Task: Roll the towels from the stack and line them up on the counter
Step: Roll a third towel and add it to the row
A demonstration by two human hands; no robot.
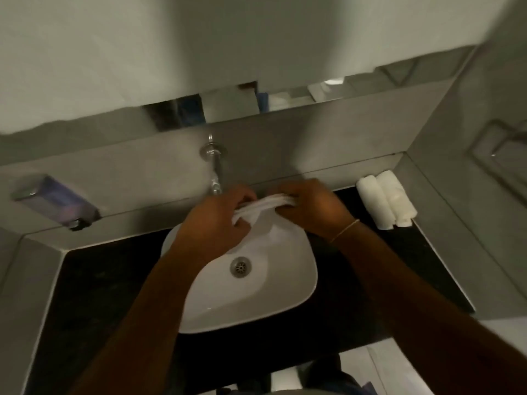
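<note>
A white towel is stretched between both my hands above the far rim of the white sink basin. My left hand grips its left end and my right hand grips its right end, partly bunched. Part of the cloth hangs down toward the basin. Two rolled white towels lie side by side on the black counter at the far right, against the grey wall ledge. No towel stack is in view.
A chrome tap juts from the grey wall just behind my hands. A soap dispenser hangs on the wall at left. The drain sits mid-basin. A mirror strip runs above the backsplash.
</note>
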